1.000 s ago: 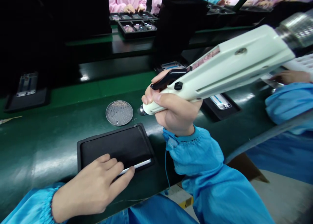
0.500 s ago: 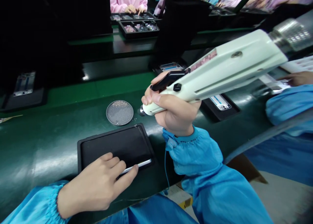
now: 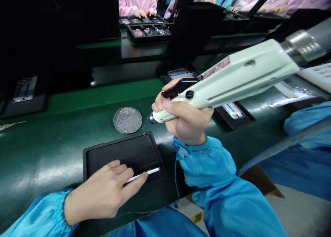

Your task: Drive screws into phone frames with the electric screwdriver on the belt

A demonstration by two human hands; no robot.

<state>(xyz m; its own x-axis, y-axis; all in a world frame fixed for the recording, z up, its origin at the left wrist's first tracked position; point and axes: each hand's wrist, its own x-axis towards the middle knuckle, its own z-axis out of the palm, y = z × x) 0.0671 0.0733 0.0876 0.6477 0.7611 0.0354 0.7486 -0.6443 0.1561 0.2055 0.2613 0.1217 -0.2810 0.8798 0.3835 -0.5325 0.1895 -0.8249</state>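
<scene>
My right hand (image 3: pixel 187 118) is wrapped round a pale green-white electric screwdriver (image 3: pixel 240 73) with a black lever. Its metal nose points down left, above the table, and its bit is hard to make out. Low on the left, my left hand (image 3: pixel 103 188) has thumb and fingers on a thin, silver-edged flat piece (image 3: pixel 153 170), like a phone frame, at the near side of a black tray (image 3: pixel 113 151). Most of that piece hides behind the fingers. Beyond the tray lies a round perforated dish (image 3: pixel 127 120) holding tiny screws, with a few loose specks beside it.
Other black trays with phone frames stand at the right (image 3: pixel 234 110), the far middle (image 3: pixel 179 73) and the left (image 3: pixel 25 89). A co-worker's blue sleeve (image 3: pixel 310 123) is close on the right. Across the line, people in pink handle a compartment tray (image 3: pixel 148 32).
The silver-edged piece stands slightly higher, and a bit of yellow shows by it. The screwdriver's back end has dipped a little. The co-worker's hand at the right has left the view.
</scene>
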